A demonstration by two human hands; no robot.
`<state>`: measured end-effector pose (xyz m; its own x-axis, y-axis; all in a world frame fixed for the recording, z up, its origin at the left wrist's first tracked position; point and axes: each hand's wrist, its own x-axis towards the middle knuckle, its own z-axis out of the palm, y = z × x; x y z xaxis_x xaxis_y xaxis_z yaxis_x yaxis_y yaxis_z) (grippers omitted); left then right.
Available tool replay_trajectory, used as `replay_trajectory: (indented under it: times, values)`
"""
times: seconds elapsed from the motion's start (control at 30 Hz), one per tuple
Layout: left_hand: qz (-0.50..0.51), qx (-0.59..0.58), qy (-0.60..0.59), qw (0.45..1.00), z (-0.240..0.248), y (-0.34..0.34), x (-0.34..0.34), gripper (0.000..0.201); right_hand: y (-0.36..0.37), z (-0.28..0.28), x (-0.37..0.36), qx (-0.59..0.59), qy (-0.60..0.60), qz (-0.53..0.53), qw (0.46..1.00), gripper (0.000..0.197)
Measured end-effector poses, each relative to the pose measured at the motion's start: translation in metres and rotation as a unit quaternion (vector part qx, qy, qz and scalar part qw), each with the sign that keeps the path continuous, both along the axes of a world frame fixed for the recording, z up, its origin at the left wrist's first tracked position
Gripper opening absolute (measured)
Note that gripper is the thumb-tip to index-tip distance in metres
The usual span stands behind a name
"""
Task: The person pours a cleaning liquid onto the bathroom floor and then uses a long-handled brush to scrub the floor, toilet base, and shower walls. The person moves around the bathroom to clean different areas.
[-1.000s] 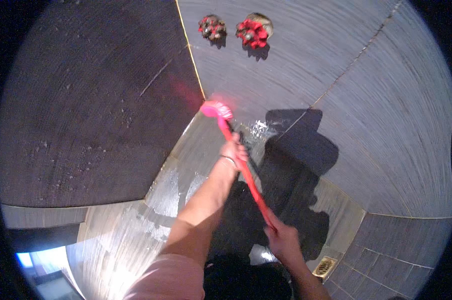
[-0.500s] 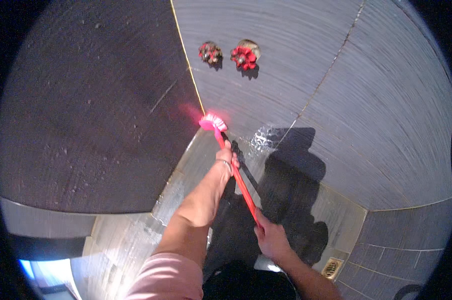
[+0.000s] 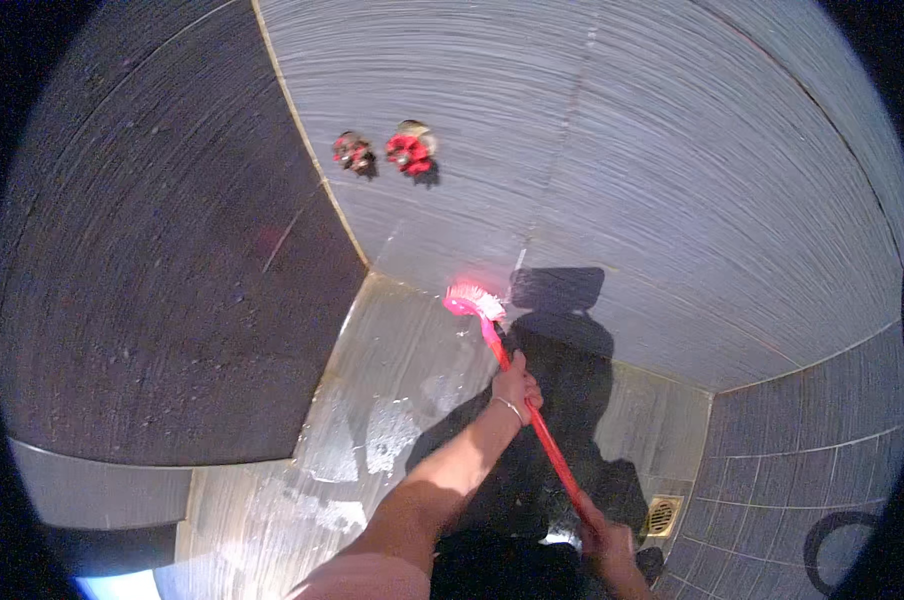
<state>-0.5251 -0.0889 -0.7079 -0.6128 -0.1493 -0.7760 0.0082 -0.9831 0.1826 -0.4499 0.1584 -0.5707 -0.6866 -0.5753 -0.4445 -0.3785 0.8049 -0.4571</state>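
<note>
1. Brush point(image 3: 527, 405): long red handle, pink-and-white bristle head point(image 3: 469, 299) at the far end. Long axis runs from 5 o'clock, low by my body, up to 11 o'clock, where the head meets the floor at the foot of the wall.
2. Left hand point(image 3: 515, 385): grip closed round the handle at about mid-length, a thin bracelet on the wrist. This is the hand nearer the head; the head lies at 11 o'clock from it, close by.
3. Right hand point(image 3: 607, 540): grip wrapped round the tail end of the handle at the lower edge of view, partly cut off. It is well apart from the head.
4. Floor point(image 3: 402, 370): pale tiles, wet, with light foamy patches at 8 o'clock from my left hand. My shadow falls across it under the handle.
5. Drain point(image 3: 661, 516): small square grate in the floor, just beside my right hand at 2 o'clock from it.
6. Walls: grey tiled wall point(image 3: 622, 150) ahead, dark wall point(image 3: 152, 280) at 9 o'clock, joined by a pale corner strip.
7. Taps point(image 3: 409, 150): two red-handled fittings on the grey wall, at 11 o'clock from the head, well apart from it.
</note>
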Motion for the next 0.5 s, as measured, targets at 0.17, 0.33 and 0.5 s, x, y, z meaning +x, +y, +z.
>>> replay_trajectory:
  times: [0.17, 0.33, 0.5]
  values:
    - [0.126, -0.049, 0.314, 0.940, 0.143, -0.017, -0.003, 0.041, 0.007, 0.077, -0.038, -0.057, 0.113, 0.029, 0.992, 0.045]
    - [0.096, -0.187, 0.180, 0.961, 0.111, 0.003, -0.019, 0.044, 0.028, 0.042, -0.046, -0.105, 0.093, 0.042, 0.989, 0.046]
    - [-0.011, -0.096, 0.037, 0.995, 0.064, 0.095, -0.042, 0.039, 0.122, 0.000, -0.016, 0.078, 0.098, 0.035, 0.992, 0.052]
